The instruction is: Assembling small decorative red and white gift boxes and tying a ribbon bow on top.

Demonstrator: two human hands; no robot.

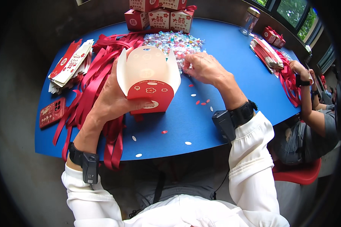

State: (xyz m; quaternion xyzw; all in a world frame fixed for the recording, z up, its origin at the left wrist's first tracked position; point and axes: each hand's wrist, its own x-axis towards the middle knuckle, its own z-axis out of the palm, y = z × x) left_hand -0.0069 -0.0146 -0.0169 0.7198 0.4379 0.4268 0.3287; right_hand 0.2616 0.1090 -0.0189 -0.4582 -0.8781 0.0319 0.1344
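Note:
My left hand [111, 99] is closed around a red and white folding candy box [152, 92], thumb across its red front. The box is upright with its top flaps standing up, above the near middle of the table. Just right of the box, my right hand [205, 68] has its fingers curled together at the near edge of a heap of shiny wrapped candies [174, 41]. Whatever lies between those fingertips is hidden. Dark red ribbons [104, 70] lie in a long tangle beneath and beside my left forearm.
Folded flat boxes [72, 66] and a red phone [52, 112] lie at left. Finished boxes [160, 19] are stacked at the back. A lidded jar [250, 20] stands far right. Small paper ovals [188, 143] dot the blue table [231, 49]. Another person's hand [300, 70] is at right.

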